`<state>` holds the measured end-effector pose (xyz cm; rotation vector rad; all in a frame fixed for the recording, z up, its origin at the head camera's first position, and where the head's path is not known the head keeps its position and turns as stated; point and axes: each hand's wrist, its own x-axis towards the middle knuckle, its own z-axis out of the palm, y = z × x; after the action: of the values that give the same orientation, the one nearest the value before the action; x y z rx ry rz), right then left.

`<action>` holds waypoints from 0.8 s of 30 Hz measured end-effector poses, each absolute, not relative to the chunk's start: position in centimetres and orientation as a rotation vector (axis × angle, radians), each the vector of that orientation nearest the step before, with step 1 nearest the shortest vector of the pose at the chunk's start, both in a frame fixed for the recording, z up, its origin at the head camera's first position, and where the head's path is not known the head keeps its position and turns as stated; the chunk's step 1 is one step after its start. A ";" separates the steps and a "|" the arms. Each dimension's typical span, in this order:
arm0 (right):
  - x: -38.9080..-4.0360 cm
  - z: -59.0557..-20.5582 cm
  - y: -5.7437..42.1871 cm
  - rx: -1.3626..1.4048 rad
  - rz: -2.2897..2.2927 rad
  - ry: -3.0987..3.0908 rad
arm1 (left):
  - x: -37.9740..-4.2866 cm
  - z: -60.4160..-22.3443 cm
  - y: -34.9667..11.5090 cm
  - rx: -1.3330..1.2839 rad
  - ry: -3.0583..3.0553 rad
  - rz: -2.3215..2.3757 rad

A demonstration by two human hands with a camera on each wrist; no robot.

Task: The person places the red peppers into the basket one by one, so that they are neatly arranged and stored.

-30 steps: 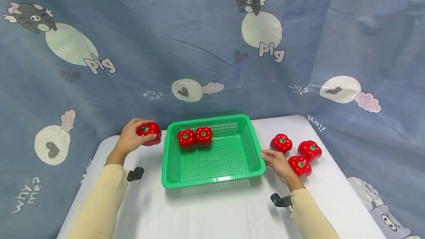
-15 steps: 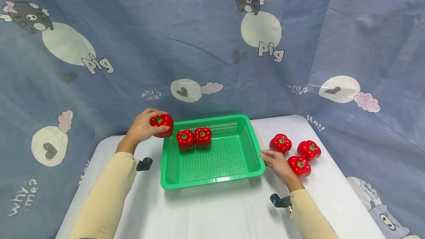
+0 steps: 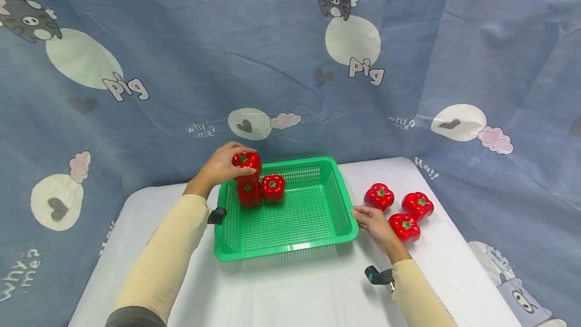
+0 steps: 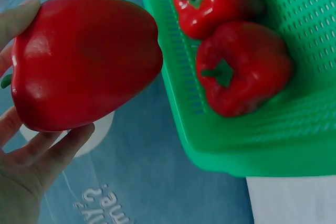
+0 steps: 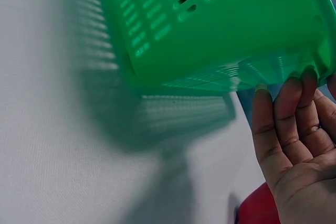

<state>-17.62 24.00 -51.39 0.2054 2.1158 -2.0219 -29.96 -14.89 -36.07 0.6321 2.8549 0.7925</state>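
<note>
My left hand [image 3: 221,166] grips a red bell pepper [image 3: 248,160] between thumb and fingers, over the back left corner of a green plastic basket [image 3: 286,252]. In the left wrist view the held bell pepper [image 4: 89,61] lies sideways beside the basket rim [image 4: 170,95], its stem towards the palm. Two more red bell peppers, one at the left [image 3: 249,197] and one beside it [image 3: 274,188], sit inside the basket. My right hand [image 3: 378,226] holds the basket's right rim; in the right wrist view its fingers [image 5: 287,111] curl up against the rim's underside.
Three red bell peppers, a near one [image 3: 405,227], a back one [image 3: 379,197] and a right one [image 3: 417,206], stand on the white table [image 3: 290,291] right of the basket. A blue curtain [image 3: 181,64] with pig prints hangs behind the table.
My left hand has carried its bell pepper rightwards and up, from left of the basket to above its back left corner. The right hand has stayed at the rim.
</note>
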 end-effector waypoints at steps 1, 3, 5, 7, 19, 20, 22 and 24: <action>-17.6 -51.4 24.0 0.203 -2.025 2.114 | -30.1 -36.1 -14.6 0.639 2.848 0.794; -17.6 -51.4 24.0 0.201 -2.028 2.110 | -30.4 -36.1 -14.0 0.648 2.830 0.801; -17.7 -51.5 24.1 0.204 -2.035 2.103 | -30.7 -36.1 -13.4 0.656 2.818 0.807; -17.7 -51.5 24.2 0.201 -2.036 2.101 | -31.0 -36.2 -12.7 0.672 2.809 0.806; -17.9 -51.7 24.2 0.205 -2.018 2.113 | -32.0 -38.0 -8.5 0.727 2.784 0.815; -17.9 -51.7 24.2 0.206 -2.017 2.116 | -32.0 -38.1 -8.1 0.721 2.786 0.822; -17.8 -51.8 24.2 0.207 -2.021 2.118 | -32.0 -38.5 -7.5 0.721 2.788 0.833; -17.8 -51.9 24.2 0.164 -2.030 2.123 | -32.0 -39.1 -6.9 0.712 2.792 0.851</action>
<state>-17.79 24.22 -51.87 0.1644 2.1229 -2.0303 -31.98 -6.89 -39.05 0.7116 2.7915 0.8513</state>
